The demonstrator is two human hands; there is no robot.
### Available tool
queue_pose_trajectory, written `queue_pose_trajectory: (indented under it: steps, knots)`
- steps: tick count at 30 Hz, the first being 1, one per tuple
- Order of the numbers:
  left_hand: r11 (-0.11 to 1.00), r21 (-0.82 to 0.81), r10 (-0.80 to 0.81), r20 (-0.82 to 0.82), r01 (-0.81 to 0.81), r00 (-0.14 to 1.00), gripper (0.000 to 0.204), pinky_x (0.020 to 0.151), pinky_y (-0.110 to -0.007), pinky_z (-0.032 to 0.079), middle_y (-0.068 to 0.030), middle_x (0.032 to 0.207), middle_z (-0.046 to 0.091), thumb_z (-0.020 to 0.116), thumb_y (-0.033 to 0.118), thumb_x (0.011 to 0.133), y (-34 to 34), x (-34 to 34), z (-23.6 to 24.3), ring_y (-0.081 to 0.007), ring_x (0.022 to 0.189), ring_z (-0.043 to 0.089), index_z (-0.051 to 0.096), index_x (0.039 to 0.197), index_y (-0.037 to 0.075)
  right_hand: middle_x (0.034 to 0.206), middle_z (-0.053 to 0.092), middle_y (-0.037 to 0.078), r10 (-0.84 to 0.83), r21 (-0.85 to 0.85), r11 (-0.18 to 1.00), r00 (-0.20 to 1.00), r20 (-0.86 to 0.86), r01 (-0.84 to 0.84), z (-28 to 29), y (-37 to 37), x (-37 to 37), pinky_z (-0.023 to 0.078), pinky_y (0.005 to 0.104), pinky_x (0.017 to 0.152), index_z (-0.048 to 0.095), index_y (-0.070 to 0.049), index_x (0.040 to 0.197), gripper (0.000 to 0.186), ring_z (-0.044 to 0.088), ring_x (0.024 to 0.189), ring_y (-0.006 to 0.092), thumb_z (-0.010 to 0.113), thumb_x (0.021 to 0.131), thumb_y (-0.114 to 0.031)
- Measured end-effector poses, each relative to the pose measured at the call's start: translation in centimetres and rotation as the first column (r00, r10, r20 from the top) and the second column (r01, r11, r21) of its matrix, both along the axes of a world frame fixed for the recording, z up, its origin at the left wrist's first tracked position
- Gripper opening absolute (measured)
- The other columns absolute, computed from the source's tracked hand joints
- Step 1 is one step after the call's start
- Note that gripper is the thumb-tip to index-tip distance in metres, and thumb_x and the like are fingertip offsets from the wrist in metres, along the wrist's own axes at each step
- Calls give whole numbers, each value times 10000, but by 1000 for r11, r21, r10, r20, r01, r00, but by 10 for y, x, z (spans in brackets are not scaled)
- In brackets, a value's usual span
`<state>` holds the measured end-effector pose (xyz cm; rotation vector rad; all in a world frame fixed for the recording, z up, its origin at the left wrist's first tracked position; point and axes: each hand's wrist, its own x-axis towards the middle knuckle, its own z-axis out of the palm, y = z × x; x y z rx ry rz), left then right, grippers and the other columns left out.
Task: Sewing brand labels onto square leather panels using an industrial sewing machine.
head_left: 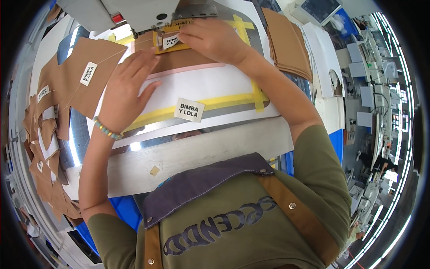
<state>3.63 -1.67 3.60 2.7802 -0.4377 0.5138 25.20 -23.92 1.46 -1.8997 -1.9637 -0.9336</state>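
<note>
My left hand (124,87) lies flat with its fingers stretched out. Its fingertips touch a brown piece (188,62) at the lower left corner of a small yellow frame (156,44). Inside that frame sits a white printed label (170,41). With bent fingers my right hand (212,41) pinches the label's right end, where its surface looks lifted; the fingertips are partly hidden. The brown piece rests on a white sheet (163,89) edged with yellow tape (224,101). A second white label (189,110) lies loose on the tape, nearer to me.
A sewing machine head (134,13) overhangs the frame. Brown pieces with labels (96,62) are heaped at left, and a stack of plain brown pieces (286,42) lies at right. A metal table edge (206,145) runs in front of me. Top right stands a screen (320,9).
</note>
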Motion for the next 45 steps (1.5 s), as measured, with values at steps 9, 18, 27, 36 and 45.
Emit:
queue_pose_trajectory:
  steps: [9, 18, 27, 36, 45]
  knots:
    - [994, 110, 33, -76, -24, 997, 642, 1238, -490, 391, -122, 1645, 500, 729, 291, 990, 0, 33, -25, -385, 1529, 427, 542, 1544, 26, 1335, 718, 30, -53, -134, 991, 980, -191, 28, 2, -12, -7, 577, 375, 958, 754, -63, 1208, 300, 653, 1199, 231, 741, 965, -240]
    - [1000, -15, 5, -98, -6, 995, 564, 1260, -491, 365, -125, 1607, 545, 732, 226, 999, 8, 54, -33, -383, 1552, 403, 584, 1504, 23, 1400, 697, 92, -175, -249, 962, 953, -246, 113, 5, -20, -14, 486, 426, 1130, 716, -28, 1322, 432, 588, 1358, 280, 644, 1062, -365]
    - [979, -202, 13, -141, -42, 990, 496, 1225, -459, 409, -154, 1562, 583, 728, 126, 974, 21, 34, -13, -366, 1494, 480, 631, 1448, 19, 1431, 681, 106, -210, -337, 941, 842, -496, 37, -1, -1, -16, 483, 426, 1127, 706, -46, 1352, 421, 589, 1335, 312, 638, 1070, -351]
    - [943, -323, -131, -129, 83, 983, 481, 1095, -446, 523, -159, 1394, 719, 736, 110, 961, -14, 3, 42, -388, 1269, 680, 658, 1430, 33, 1484, 656, 45, -183, -359, 933, 898, -400, 31, -2, 11, -11, 395, 470, 1182, 743, -151, 1350, 405, 548, 1383, 270, 619, 1071, -418]
    - [-174, -870, -799, 399, 461, 450, 304, 898, -434, 642, -332, 1287, 711, 725, 15, 986, -83, -48, 122, -422, 1138, 733, 745, 1289, 34, 1503, 646, 40, -199, -381, 923, 916, -348, 56, -2, 16, -18, 404, 460, 1186, 738, -125, 1355, 452, 546, 1387, 268, 581, 1089, -455]
